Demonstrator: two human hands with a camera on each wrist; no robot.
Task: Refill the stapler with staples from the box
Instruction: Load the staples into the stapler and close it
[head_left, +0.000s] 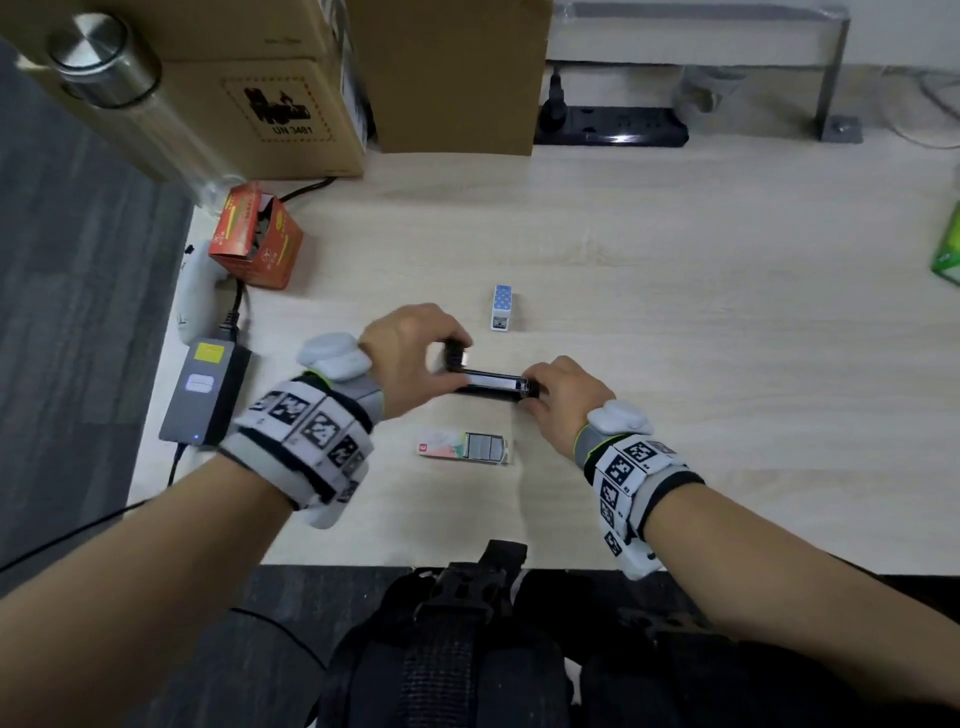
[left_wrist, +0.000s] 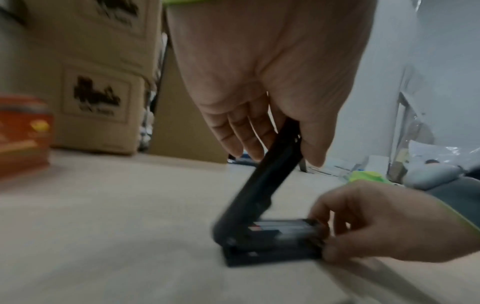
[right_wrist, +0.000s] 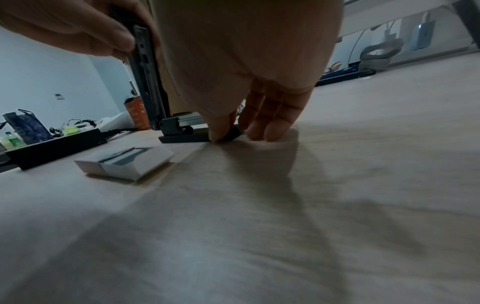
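Note:
A black stapler (head_left: 493, 384) lies on the pale wooden table with its top arm (left_wrist: 265, 174) swung up and back. My left hand (head_left: 452, 358) grips the raised arm's free end between thumb and fingers. My right hand (head_left: 535, 389) pinches the front end of the base and magazine (right_wrist: 182, 137), with the other fingertips (right_wrist: 272, 131) resting on the table. The small staple box (head_left: 462, 447) lies just nearer to me, its tray slid out and grey staple strips showing. In the right wrist view the staple box (right_wrist: 124, 162) sits left of the stapler.
A small white box with blue dots (head_left: 502, 307) stands just beyond the stapler. An orange carton (head_left: 257, 239), a grey power adapter (head_left: 208, 389) and cables lie at the left. Cardboard boxes (head_left: 260, 93) and a power strip (head_left: 613, 127) line the back. A green packet (head_left: 948, 249) is far right.

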